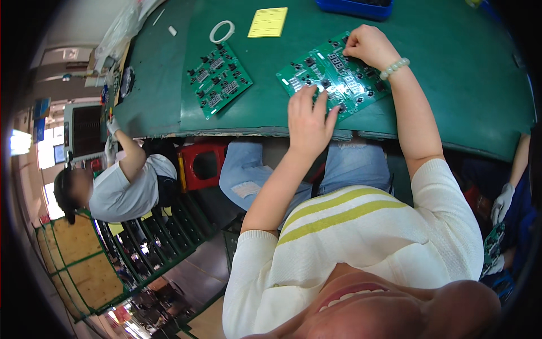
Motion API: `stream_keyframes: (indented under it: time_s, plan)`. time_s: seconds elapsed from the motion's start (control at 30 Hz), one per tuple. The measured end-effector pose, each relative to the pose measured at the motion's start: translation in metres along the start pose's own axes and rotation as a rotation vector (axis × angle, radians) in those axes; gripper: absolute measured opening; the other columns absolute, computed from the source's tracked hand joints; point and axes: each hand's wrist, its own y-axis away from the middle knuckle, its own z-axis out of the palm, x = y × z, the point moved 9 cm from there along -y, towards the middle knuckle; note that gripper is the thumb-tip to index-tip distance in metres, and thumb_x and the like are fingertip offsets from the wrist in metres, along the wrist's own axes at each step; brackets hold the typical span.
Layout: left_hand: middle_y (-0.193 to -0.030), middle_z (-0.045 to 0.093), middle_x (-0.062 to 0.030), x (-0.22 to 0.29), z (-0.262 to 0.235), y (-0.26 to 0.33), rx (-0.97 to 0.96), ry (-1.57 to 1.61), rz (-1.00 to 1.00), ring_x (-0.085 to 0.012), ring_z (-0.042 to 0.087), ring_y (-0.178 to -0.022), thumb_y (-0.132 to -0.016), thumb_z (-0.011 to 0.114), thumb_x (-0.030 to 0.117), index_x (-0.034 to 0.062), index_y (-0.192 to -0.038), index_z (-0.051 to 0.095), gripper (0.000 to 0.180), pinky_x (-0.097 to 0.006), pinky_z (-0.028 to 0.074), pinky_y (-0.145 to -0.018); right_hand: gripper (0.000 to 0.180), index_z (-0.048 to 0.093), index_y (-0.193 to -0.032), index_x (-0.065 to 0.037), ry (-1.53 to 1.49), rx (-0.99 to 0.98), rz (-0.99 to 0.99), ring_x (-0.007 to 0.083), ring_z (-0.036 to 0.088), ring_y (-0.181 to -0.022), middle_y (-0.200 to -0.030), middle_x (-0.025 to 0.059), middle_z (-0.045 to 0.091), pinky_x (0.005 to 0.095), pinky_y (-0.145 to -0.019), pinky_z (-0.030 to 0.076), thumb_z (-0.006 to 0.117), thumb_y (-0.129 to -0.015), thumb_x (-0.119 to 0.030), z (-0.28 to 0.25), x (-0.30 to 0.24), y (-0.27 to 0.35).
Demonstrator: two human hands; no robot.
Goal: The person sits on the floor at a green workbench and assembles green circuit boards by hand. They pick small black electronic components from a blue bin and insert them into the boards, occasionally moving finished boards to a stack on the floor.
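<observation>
A green circuit board (316,66) with black components and white digit displays lies on the green table in front of me. My left hand (309,120) rests at the board's near left edge, fingers spread and fingertips touching it. Over the far right part of the board, my right hand (370,48) has its thumb and fingers pinched together at the surface. Whatever is between those fingertips is too small to make out. To the left lies a second, similar circuit board (219,80), which neither hand touches.
Beyond the boards are a white ring (222,31), a yellow card (267,22) and a blue tray (355,8). A person (132,186) works at the left; at the right edge, another person's gloved hand (502,202) is near a green board (493,248). A red stool (202,165) stands below the table edge.
</observation>
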Motion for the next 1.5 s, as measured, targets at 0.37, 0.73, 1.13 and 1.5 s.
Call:
stream_keyframes:
  time_s: [0.37,0.73,1.13,1.5]
  plan:
    - [-0.131,0.051,-0.0217,-0.011,0.013,0.024,-0.047,0.062,0.012,-0.0408,0.049,-0.123,-0.071,0.084,0.031,-0.0006,-0.122,0.059,0.065,-0.059,0.033,-0.110,0.020,0.074,-0.078,-0.001,0.041,-0.149,0.004,0.0349,0.066,-0.068,-0.073,0.0186,0.068,0.0421,-0.068,0.053,0.076,-0.074,-0.020,0.009,-0.007,-0.005]
    - [-0.132,0.052,-0.0177,-0.025,0.003,0.023,-0.114,0.059,0.036,-0.0352,0.046,-0.129,-0.070,0.082,0.037,0.0027,-0.121,0.059,0.066,-0.054,0.030,-0.115,0.013,0.075,-0.079,0.000,0.075,-0.122,0.068,0.0245,0.065,-0.063,-0.071,0.0147,0.068,0.0350,-0.063,0.051,0.075,-0.074,-0.013,0.006,-0.014,-0.001]
    - [-0.113,0.058,-0.0149,-0.027,-0.045,-0.026,0.265,0.163,-0.005,-0.0350,0.054,-0.108,-0.076,0.078,0.021,0.0041,-0.116,0.062,0.046,-0.045,0.043,-0.095,0.034,0.046,-0.131,0.010,-1.691,-0.404,0.528,0.0039,0.043,-0.066,-0.098,0.0078,0.051,0.0165,-0.046,0.032,0.048,-0.100,-0.003,0.074,-0.027,0.006]
    - [-0.083,0.059,-0.0074,-0.035,-0.026,-0.047,0.414,0.334,-0.272,-0.0273,0.056,-0.085,-0.075,0.076,0.012,0.0040,-0.091,0.064,0.022,-0.039,0.046,-0.077,0.026,0.058,-0.104,-0.004,-1.626,-0.542,0.432,-0.0014,0.034,-0.048,-0.074,-0.0048,0.050,0.0147,-0.035,0.025,0.053,-0.104,-0.029,0.098,-0.046,0.036]
